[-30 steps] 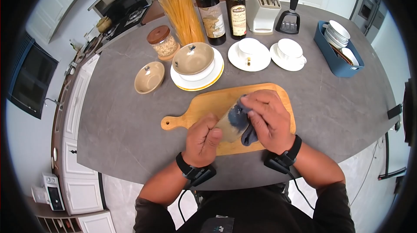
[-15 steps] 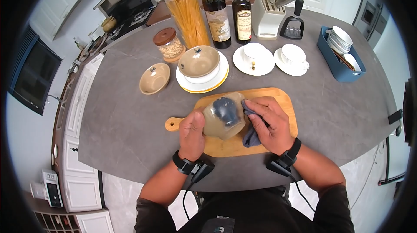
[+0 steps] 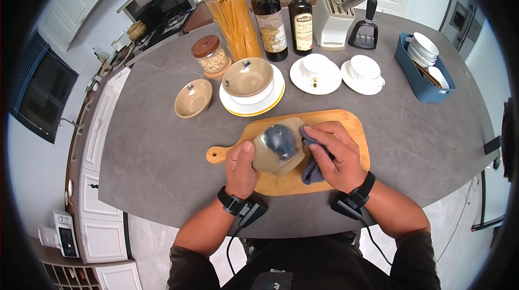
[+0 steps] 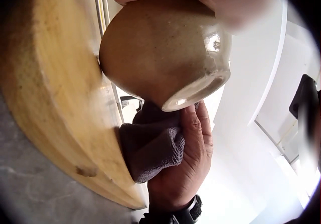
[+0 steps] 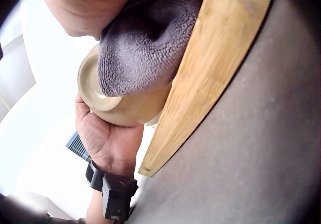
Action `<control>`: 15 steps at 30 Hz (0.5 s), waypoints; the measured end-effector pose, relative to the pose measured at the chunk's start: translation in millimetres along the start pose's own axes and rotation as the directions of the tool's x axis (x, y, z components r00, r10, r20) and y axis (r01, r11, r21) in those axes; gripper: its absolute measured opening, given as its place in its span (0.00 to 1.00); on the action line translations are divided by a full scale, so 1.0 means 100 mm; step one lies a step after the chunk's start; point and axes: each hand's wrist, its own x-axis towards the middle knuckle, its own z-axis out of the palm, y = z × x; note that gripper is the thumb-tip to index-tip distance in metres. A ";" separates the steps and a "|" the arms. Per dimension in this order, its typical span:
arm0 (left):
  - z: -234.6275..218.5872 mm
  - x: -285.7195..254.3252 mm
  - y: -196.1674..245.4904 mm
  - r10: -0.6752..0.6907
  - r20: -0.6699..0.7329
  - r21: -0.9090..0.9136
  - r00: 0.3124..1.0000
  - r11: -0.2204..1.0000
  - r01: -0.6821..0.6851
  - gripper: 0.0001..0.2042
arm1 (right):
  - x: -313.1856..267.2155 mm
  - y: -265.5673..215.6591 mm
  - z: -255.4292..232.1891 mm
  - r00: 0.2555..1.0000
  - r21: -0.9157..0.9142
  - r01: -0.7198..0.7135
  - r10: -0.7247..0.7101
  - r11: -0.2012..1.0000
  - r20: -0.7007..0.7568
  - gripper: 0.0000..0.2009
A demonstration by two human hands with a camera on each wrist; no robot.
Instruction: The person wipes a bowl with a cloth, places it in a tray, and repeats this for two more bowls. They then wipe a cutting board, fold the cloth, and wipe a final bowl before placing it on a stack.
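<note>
Tilted on its side above the wooden cutting board [image 3: 346,128] is a beige bowl [image 3: 265,155] with a dark blue patch. My left hand [image 3: 241,168] holds it from the left, thumb along its side; the other fingers are hidden behind it in the head view. A dark grey-purple cloth [image 3: 312,174] is pinched in my right hand [image 3: 341,156], right at the bowl's right side. In the left wrist view, the foot ring of the bowl [image 4: 160,53] faces the cloth [image 4: 155,148]. From the right wrist, the cloth [image 5: 145,58] overlaps the bowl's base.
Behind the board stand a small beige bowl [image 3: 193,98], a beige bowl [image 3: 247,78] stacked on white dishes, and two white cups on saucers. Farther back are a pasta jar [image 3: 238,25], two bottles and a knife block [image 3: 332,22]. A blue basket [image 3: 432,92] holds dishes at right.
The bowl has turned so that more of its outside and its foot show. My left hand has shifted slightly left, with its thumb now pointing up. During the last half second, little has moved.
</note>
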 end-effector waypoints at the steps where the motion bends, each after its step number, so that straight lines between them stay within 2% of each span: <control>1: 0.00 0.00 0.01 -0.001 0.003 0.013 1.000 1.000 0.001 0.28 | 0.00 0.00 0.00 1.000 -0.002 -0.001 0.001 1.000 0.000 0.20; 2: 0.01 0.01 0.02 0.000 0.003 0.013 1.000 1.000 0.000 0.28 | 0.00 0.00 0.00 1.000 -0.003 -0.003 0.003 1.000 -0.001 0.20; 4: 0.06 0.03 0.09 0.009 -0.034 0.187 0.999 0.982 -0.002 0.29 | 0.00 0.00 0.01 1.000 0.005 0.000 0.000 1.000 0.004 0.20; 5: 0.05 0.04 0.06 0.009 -0.034 0.187 0.999 0.982 -0.003 0.29 | -0.01 0.00 0.02 1.000 0.012 0.003 -0.003 1.000 0.008 0.20; 7: 0.01 0.05 -0.01 -0.047 -0.042 -0.092 0.998 0.995 0.043 0.30 | -0.01 0.00 0.02 1.000 0.015 0.012 -0.012 1.000 0.012 0.20; 10: 0.02 0.08 -0.05 -0.074 -0.048 -0.194 0.996 0.979 0.064 0.31 | 0.00 0.00 0.03 1.000 0.012 0.024 -0.025 1.000 0.019 0.20; 15: 0.09 0.10 0.02 -0.070 -0.028 -0.252 0.997 0.966 0.060 0.28 | 0.00 -0.01 0.02 1.000 0.009 0.011 -0.011 1.000 0.027 0.20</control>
